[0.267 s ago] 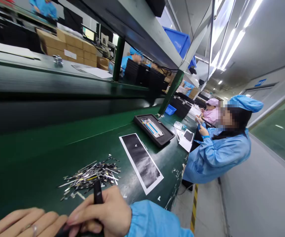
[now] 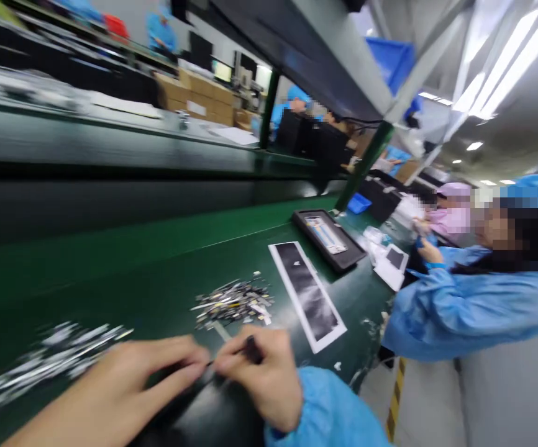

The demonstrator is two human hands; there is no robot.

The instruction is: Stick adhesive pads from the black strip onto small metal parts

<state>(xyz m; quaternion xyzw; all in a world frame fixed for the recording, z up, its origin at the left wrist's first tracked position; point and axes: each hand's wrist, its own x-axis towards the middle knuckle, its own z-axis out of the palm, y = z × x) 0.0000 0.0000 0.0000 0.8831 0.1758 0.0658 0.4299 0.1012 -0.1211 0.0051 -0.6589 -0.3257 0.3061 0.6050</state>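
My left hand is closed in a pinch, thumb against forefinger. Its fingertips almost meet those of my right hand, and whatever is between them is too small and blurred to name. A dark, pen-like tool sticks up from the closed fingers of my right hand; its kind is not clear. Just beyond the hands lies a pile of small thin strips, silver, black and some yellow, resembling flex cables. Beside my left hand spreads a second pile of longer silvery strips, smeared by motion.
A printed black-and-white sheet lies right of the pile. Behind it sits a black tray with a phone frame. A co-worker in a blue gown is at the bench's right edge. A green post supports the shelf overhead.
The view has swung left, so the bench appears shifted right and the left-hand pile shows. My left hand's fingers now pinch by my right fingertips; the tool stays in my right hand.
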